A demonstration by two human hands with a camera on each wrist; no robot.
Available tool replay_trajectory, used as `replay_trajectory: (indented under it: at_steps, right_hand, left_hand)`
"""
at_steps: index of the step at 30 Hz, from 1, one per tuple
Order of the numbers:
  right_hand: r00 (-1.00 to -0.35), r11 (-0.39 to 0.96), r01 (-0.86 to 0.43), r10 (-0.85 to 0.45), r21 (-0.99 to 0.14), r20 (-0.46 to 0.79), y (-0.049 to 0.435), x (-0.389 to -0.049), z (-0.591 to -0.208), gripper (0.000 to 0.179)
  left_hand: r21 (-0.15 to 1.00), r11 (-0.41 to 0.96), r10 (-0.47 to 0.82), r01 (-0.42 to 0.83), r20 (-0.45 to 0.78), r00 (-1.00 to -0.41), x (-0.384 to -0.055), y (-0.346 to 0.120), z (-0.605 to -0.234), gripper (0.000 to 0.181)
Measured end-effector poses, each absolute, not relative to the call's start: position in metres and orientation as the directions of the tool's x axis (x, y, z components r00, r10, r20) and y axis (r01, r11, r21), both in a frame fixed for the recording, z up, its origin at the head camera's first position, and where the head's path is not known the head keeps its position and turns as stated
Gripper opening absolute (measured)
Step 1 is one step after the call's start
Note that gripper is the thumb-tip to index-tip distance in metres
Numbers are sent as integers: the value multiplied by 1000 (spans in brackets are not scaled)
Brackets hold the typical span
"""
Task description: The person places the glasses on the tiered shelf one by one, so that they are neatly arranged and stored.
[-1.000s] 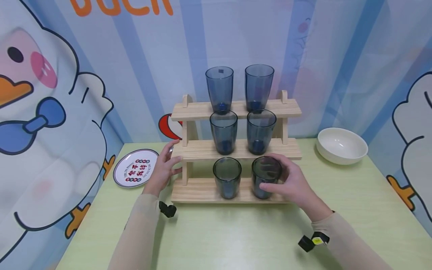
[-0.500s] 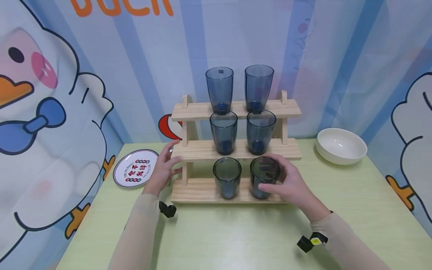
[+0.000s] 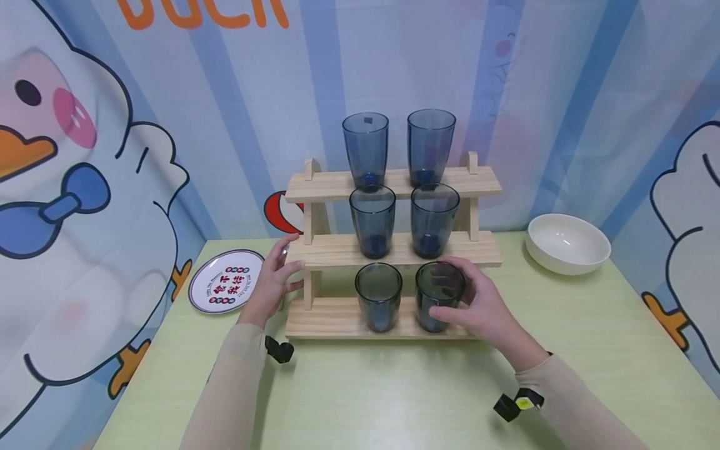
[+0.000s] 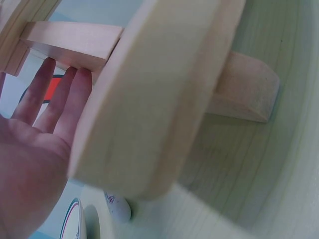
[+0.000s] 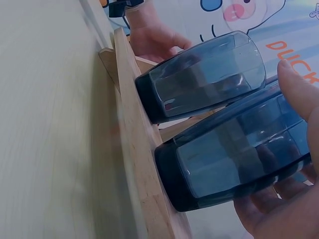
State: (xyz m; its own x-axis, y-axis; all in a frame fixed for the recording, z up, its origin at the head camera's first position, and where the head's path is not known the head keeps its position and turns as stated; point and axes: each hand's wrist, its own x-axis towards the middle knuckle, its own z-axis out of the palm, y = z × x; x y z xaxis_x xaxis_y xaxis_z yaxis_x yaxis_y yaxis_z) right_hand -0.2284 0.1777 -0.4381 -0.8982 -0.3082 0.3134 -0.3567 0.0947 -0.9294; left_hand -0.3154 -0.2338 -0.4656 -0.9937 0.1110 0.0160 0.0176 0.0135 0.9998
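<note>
My right hand [image 3: 478,300] grips a dark blue-grey tumbler [image 3: 433,317] on the rack's bottom shelf, thumb at the front and fingers around its far side. In the right wrist view the tumbler [image 5: 219,154] has its base on the wooden board, beside a second tumbler [image 5: 204,79]. That left-hand tumbler [image 3: 379,300] stands upright and apart. At the left end of the three-tier wooden rack [image 3: 326,319], my left hand [image 3: 272,282] touches the side support; in the left wrist view its fingers [image 4: 62,107] lie fairly straight, tips against the wood.
Two tumblers [image 3: 373,222] stand on the middle shelf and two tumblers [image 3: 432,147] on the top shelf. A plate with red lettering [image 3: 205,300] lies left of the rack, partly behind my left hand. A white bowl [image 3: 568,247] sits at the right. A printed curtain [image 3: 253,112] hangs behind.
My right hand has shifted the gripped tumbler slightly to the left along the bottom shelf. The left hand stays at the rack's side.
</note>
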Motion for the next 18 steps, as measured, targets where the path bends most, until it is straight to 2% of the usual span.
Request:
replay_trajectory:
  at_steps: [10,18]
  right_hand:
    - [-875,97,-404,-331,-910,353,184,-230,-442,83]
    - [-890,163,-393,-316,-905,329,196,-226,-444,85]
  left_hand:
    - [1000,21,111,11,9,-994,-317,-233,-466,68]
    - [1000,21,113,20,17,-993,-315,-234,-465,69]
